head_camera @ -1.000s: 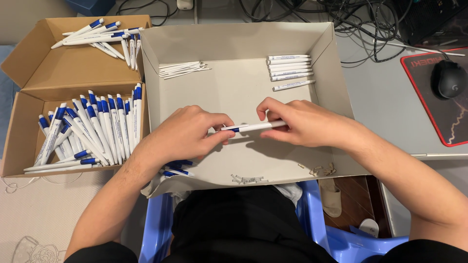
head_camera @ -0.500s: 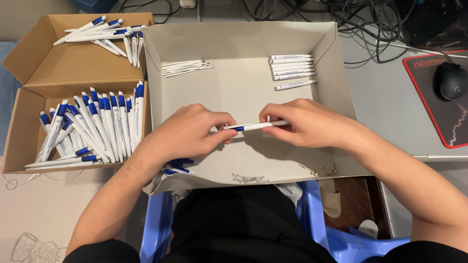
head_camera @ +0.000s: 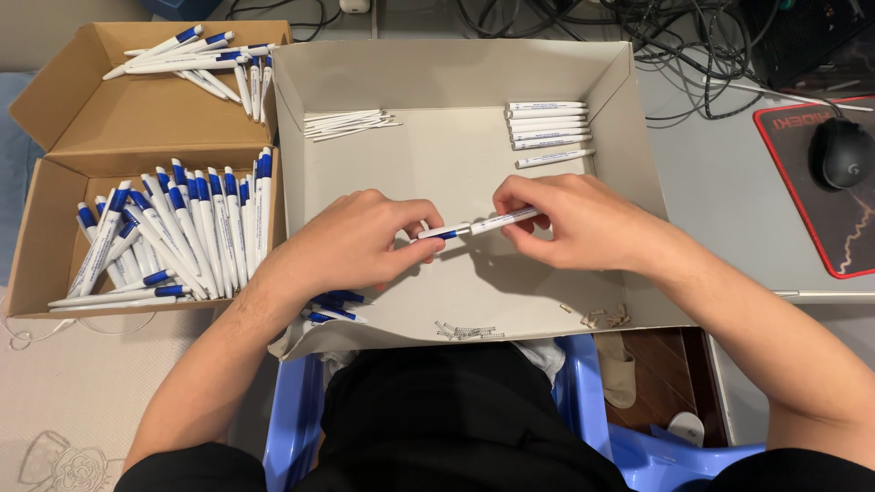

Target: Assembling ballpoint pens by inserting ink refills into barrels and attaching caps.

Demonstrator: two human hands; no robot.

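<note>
At far left, a brown cardboard box holds many white pens with blue ends, some scattered along its back edge. Beside it sits a shallow grey tray with thin white refills at its back left and a neat row of white barrels at back right. Over the tray's middle, the left hand pinches the blue-tipped end of a white pen between thumb and fingers, the fingers closed narrowly on it. The right hand grips the pen's white barrel the same way. Compared with a second ago, the two halves seem slightly offset at the joint, as if being pulled or twisted apart, though the hands have barely shifted. A few blue pen parts lie under the left wrist, and small springs rest near the tray's front edge. Further right, a pale desk carries tangled cables and a black mouse on a red-edged mat. Below, a blue plastic seat shows.
</note>
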